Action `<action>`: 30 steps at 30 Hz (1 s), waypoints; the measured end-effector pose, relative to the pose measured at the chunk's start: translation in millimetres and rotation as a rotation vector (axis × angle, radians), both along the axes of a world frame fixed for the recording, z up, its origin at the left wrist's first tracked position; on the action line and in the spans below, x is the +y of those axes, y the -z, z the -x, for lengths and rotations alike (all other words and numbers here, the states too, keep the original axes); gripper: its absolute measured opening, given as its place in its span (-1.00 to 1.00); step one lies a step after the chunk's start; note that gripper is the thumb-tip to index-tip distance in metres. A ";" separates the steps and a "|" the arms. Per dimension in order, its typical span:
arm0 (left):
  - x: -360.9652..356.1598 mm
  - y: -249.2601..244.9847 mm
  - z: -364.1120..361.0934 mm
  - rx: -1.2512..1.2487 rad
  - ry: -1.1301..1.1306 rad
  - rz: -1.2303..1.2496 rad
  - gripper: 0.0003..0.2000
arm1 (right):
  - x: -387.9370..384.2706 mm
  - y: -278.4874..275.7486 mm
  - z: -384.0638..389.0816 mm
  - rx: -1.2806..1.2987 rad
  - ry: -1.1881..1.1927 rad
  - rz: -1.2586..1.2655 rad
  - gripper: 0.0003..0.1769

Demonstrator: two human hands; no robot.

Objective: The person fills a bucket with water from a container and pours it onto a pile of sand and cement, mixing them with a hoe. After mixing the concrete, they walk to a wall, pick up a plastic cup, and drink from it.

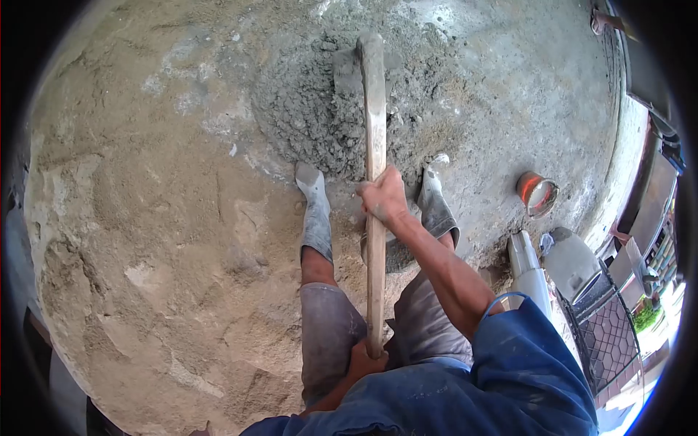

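A hoe with a long wooden handle (376, 145) runs up the middle of the head view. Its flat blade (348, 71) rests in a heap of wet grey mortar (305, 109), partly coated by it. My right hand (385, 195) is closed around the middle of the handle. Lower down, close to my body, my left hand (366, 361) wraps the handle's end, its fingers partly hidden. My grey boots, left (314, 200) and right (435, 203), stand at the near side of the heap.
An orange-red bucket (529, 187) stands to the right. Behind the right forearm sits a dark round container (398, 256), partly hidden. A wire-mesh frame (607, 341) and a white pipe (534, 283) are at right. Sand (145, 291) covers the left. Another person's hand (598, 22) shows top right.
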State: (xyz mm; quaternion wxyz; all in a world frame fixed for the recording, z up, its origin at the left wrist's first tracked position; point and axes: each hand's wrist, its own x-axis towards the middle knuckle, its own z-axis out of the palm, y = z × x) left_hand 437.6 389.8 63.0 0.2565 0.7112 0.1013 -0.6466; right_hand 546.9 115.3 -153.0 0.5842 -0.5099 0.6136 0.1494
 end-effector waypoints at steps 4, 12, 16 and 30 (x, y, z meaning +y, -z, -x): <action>-88.1 108.3 -79.7 -0.166 -0.051 0.061 -0.81 | -105.7 21.8 -96.4 -0.194 0.074 0.137 -0.78; -19.0 17.9 8.5 0.093 0.055 0.052 -0.77 | 4.7 15.9 19.4 -0.175 0.037 -0.051 -0.64; -48.3 51.1 -12.9 -0.266 0.051 0.139 -0.68 | -75.1 -4.9 -26.7 -0.196 0.210 -0.141 -0.94; -10.2 -10.9 -109.2 -0.436 0.778 -0.312 -0.70 | 41.1 38.0 10.5 -0.083 0.825 -0.385 -0.89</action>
